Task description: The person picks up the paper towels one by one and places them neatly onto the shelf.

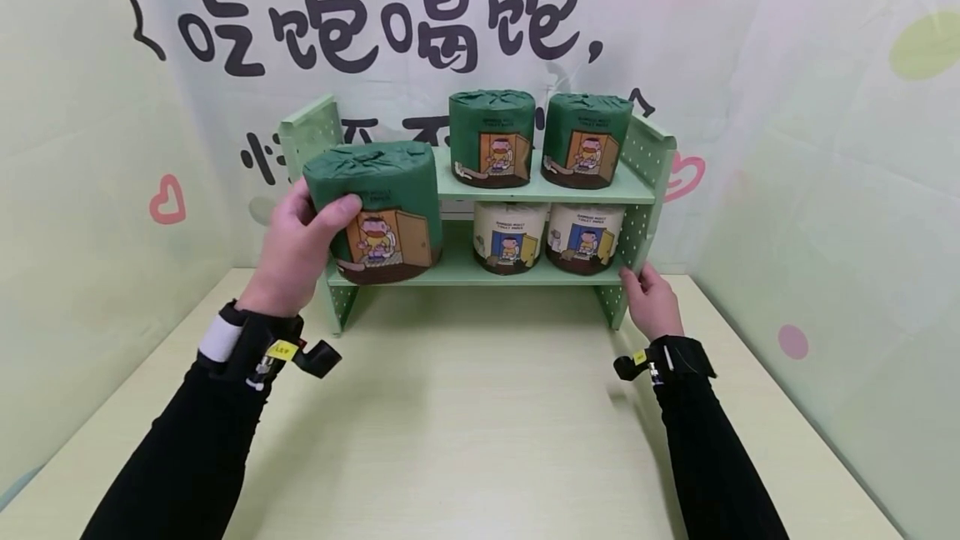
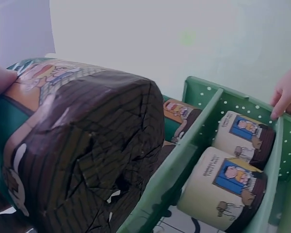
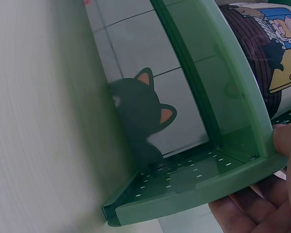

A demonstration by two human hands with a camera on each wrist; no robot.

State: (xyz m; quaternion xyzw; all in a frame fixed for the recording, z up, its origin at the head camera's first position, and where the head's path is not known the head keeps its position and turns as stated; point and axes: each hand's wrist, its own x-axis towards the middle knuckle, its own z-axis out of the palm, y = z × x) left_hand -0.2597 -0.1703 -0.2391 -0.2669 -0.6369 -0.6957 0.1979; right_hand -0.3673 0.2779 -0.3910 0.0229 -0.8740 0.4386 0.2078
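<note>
My left hand (image 1: 288,248) grips a green-wrapped toilet paper roll (image 1: 397,232) in front of the left part of a green two-tier shelf (image 1: 525,277). In the left wrist view the brown crinkled underside of that roll (image 2: 102,160) faces the camera. My right hand (image 1: 654,302) holds the shelf's right side panel near the lower tier, thumb at its front edge in the right wrist view. Two more green rolls (image 1: 492,140) (image 1: 587,142) stand upright on the upper tier, toward the right. Below them, two cream rolls (image 1: 510,237) (image 1: 585,237) stand side by side on the lower tier.
The shelf stands on a pale wooden table (image 1: 480,423) near its back edge. Behind it hangs a light printed backdrop (image 1: 675,23) with large black characters. Perforated side panels (image 1: 645,161) rise above the upper tier at both ends.
</note>
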